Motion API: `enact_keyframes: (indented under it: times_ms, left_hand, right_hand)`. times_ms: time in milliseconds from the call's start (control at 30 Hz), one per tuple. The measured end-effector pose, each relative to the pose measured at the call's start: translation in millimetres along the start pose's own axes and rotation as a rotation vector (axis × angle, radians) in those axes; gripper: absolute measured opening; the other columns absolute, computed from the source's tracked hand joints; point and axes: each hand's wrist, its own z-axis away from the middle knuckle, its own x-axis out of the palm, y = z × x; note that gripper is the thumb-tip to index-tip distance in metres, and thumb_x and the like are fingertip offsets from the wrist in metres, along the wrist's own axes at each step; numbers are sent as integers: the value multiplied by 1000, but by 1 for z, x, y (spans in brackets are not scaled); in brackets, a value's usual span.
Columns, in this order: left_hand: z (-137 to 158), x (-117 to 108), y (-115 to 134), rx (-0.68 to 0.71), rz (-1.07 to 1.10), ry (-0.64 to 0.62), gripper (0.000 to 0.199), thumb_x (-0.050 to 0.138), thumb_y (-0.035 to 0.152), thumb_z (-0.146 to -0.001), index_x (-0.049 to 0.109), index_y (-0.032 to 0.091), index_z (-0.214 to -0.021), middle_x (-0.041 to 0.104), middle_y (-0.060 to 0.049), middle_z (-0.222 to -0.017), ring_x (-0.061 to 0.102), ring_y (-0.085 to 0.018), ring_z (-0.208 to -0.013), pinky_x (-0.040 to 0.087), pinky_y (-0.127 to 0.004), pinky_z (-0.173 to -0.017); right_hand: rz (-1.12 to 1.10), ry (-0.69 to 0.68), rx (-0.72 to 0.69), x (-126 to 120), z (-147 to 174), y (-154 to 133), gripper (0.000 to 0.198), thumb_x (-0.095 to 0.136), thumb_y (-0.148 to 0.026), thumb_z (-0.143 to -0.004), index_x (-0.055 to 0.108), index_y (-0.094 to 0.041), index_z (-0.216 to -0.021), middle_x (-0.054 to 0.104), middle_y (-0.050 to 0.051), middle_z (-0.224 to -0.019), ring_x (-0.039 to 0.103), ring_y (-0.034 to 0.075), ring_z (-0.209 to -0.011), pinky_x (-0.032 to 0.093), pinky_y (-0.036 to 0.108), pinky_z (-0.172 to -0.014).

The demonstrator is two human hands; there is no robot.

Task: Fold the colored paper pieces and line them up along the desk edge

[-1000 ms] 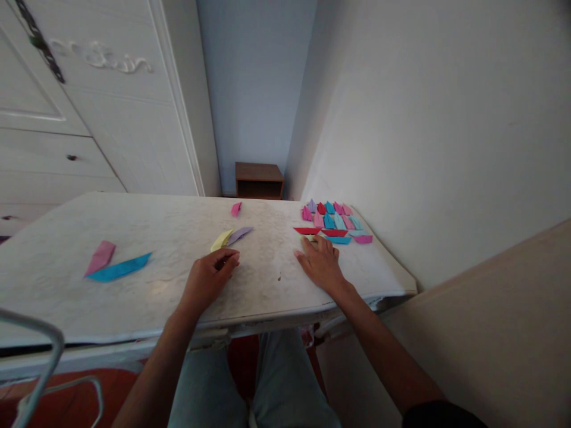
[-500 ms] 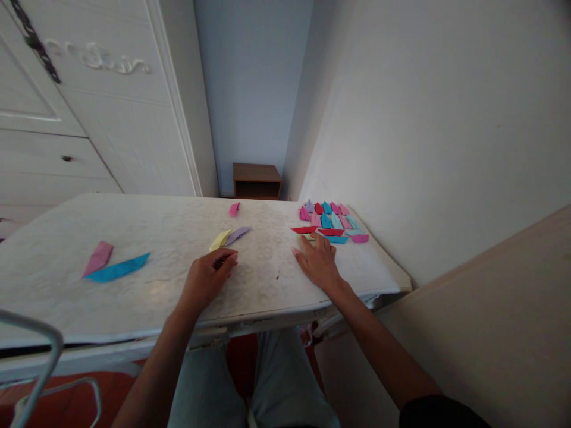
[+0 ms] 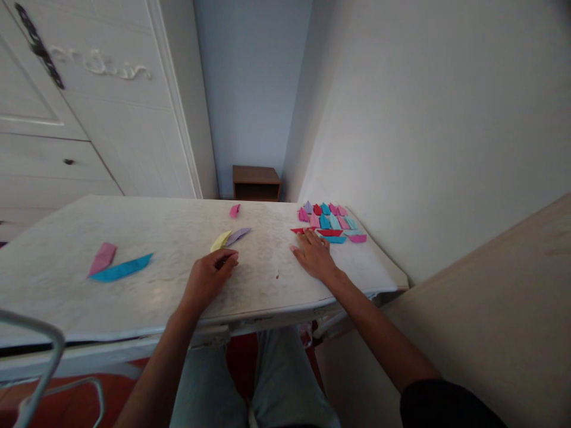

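2 red strips point(image 3: 331, 232) sit end to end on tabletop point(image 3: 169, 226), prob. for neat rows, R hand point(image 3: 314, 254) spread at left one; L hand point(image 3: 209, 276) curled nr yellow strip point(image 3: 220, 240), can't tell if pinching anything.

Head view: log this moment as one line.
right hand: at red papers; left hand: near yellow paper; purple paper: beside yellow paper

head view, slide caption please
Right hand at long red folded paper strips, left hand near a curved yellow folded paper piece.
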Motion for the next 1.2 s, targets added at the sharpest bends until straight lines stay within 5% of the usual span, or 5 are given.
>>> enact_keyframes:
  times_ms: [467,733,900,1033,1200]
  left_hand:
    - [0,0,-2,12,-11,14,41,53,50,-81,71,16,-94,72,-4,-78,65,-19,-65,47,-27,-61]
    - [-1,2,-4,14,16,10,37,54,47,-81,70,17,-93,71,-3,-74,62,-16,-58,46,-25,-58]
    - [-2,3,-3,0,110,48,35,57,47,-80,70,16,-90,71,-4,-73,60,-14,-54,46,-24,-53]
    - [0,2,2,-4,173,131,31,59,45,-81,69,15,-85,70,-4,-70,58,-13,-51,46,-22,-51]
    - [5,1,4,2,224,292,30,58,42,-83,69,15,-89,66,-2,-66,57,-12,-51,46,-21,-47]
  right_hand:
    - [-18,64,14,3,1,1,47,40,-45,-97,53,-15,-131,44,20,-144,38,31,-134,33,49,-102]
    - [-98,204,-165,0,8,-6,36,48,-34,-95,58,-14,-124,50,18,-138,42,30,-129,32,46,-102]
    - [-289,212,-346,-9,12,-30,21,49,-29,-95,65,-16,-95,65,12,-102,55,24,-100,39,36,-89]
    - [-434,56,-413,-11,7,-51,37,43,-34,-99,54,-19,-67,57,3,-68,50,16,-67,36,28,-67]
    - [-522,-88,-458,-6,-1,-56,44,44,-41,-97,44,-19,-58,49,-2,-58,42,12,-56,26,26,-57]
